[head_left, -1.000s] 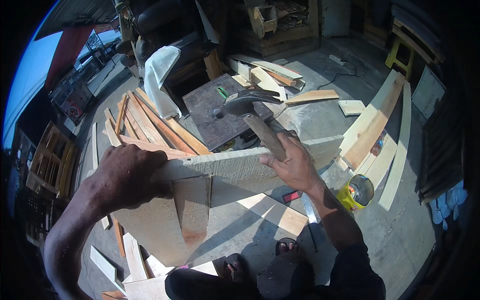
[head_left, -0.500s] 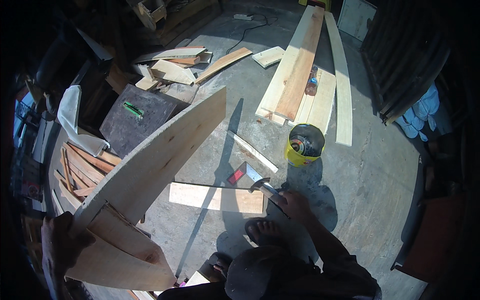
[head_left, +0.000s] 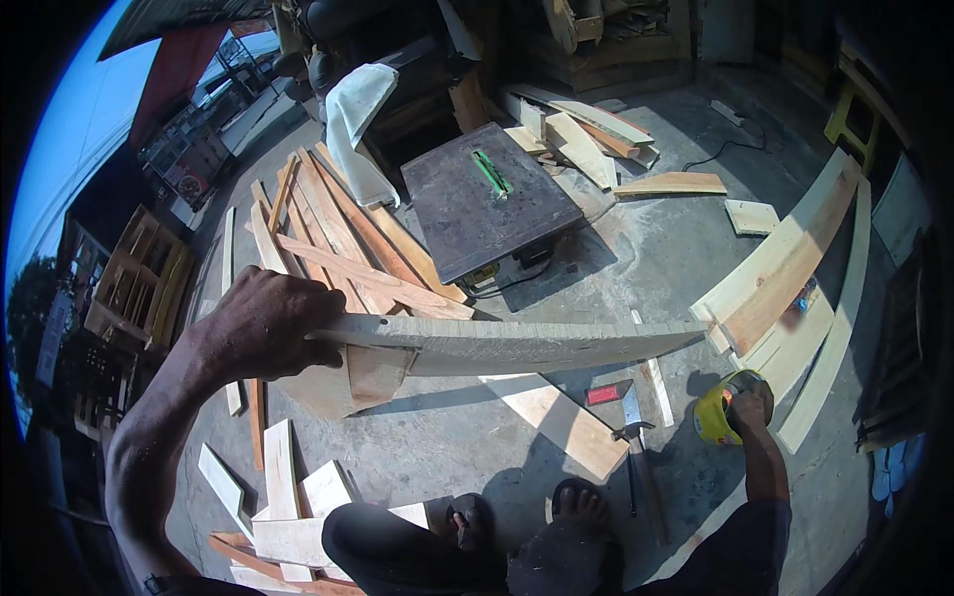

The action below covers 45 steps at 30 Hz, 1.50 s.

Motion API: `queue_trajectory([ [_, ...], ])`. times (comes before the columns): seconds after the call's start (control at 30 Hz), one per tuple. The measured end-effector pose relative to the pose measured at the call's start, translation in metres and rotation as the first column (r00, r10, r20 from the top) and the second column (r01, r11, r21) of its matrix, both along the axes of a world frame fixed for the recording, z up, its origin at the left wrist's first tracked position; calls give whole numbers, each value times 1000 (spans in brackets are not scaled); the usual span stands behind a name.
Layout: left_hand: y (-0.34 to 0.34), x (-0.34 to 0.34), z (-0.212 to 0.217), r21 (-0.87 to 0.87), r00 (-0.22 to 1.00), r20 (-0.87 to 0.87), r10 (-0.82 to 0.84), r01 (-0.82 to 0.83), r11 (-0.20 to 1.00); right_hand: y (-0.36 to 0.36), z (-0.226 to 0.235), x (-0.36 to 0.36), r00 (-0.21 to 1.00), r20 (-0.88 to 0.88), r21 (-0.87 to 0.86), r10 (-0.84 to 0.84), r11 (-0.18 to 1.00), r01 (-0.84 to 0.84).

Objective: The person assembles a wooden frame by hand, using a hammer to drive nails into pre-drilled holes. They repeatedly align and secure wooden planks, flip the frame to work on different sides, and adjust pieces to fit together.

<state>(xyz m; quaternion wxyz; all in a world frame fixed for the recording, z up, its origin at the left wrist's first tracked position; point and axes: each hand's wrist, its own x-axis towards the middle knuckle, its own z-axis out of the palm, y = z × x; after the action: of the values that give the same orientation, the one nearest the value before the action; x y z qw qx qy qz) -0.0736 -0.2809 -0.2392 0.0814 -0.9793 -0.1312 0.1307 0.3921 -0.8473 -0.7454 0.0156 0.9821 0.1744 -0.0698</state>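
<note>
The person's left hand point(head_left: 260, 328) is clamped over the near end of a long curved wooden piece point(head_left: 517, 343), fingers wrapped over its top edge. The piece runs out from that hand to the right, held up off the concrete floor point(head_left: 636, 248), tapering to a point close to the stack of pale planks point(head_left: 785, 278) on the right. Under its held end a short wooden block point(head_left: 376, 375) is fixed, hanging just below the hand.

The right hand point(head_left: 750, 405) is low and well apart from the curved piece, dipped into the mouth of a yellow tub point(head_left: 717, 417). The fingers are hidden inside the rim, so I cannot tell whether they are closed on anything.

Between the two hands, on the floor, lies one hammer point(head_left: 630, 437), its head just beside a small red object point(head_left: 604, 394). One flat pale board point(head_left: 561, 417) lies below the curved piece, next to the hammer. The person's two feet point(head_left: 581, 507) in sandals show at the bottom edge.

Behind the curved piece stands one dark table saw point(head_left: 487, 204) with a green slot in its top. To its left a heap of reddish slats point(head_left: 338, 238) fans out, too overlapped to count surely, and one white cloth point(head_left: 353, 129) hangs over something above them. Beyond the saw lie several short offcuts point(head_left: 586, 129). By the left knee I count roughly four or five pale scraps point(head_left: 288, 487).
</note>
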Motion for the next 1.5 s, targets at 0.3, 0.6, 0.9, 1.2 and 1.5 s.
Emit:
queue_trajectory([
  [0.3, 30, -11, -11, 55, 998, -19, 58, -57, 997, 84, 108, -49, 964, -233, -614, 129, 749, -248],
  [0.6, -32, 33, -35, -478, 928, 372, 15, 177, 860, 208, 324, -198, 858, -288, 958, 425, 125, 260],
  [0.9, -63, 45, -34, -699, 784, 540, 306, 214, 682, 361, 389, -301, 450, -145, 880, 881, -93, 466],
  [1.2, -37, 36, -37, -580, 871, 412, 267, 24, 814, 209, 181, -286, 839, -350, 742, 418, 670, -24],
  [1.5, -21, 41, -29, -498, 905, 345, 247, -47, 866, 44, -7, -322, 989, -145, 348, -33, 934, 83],
])
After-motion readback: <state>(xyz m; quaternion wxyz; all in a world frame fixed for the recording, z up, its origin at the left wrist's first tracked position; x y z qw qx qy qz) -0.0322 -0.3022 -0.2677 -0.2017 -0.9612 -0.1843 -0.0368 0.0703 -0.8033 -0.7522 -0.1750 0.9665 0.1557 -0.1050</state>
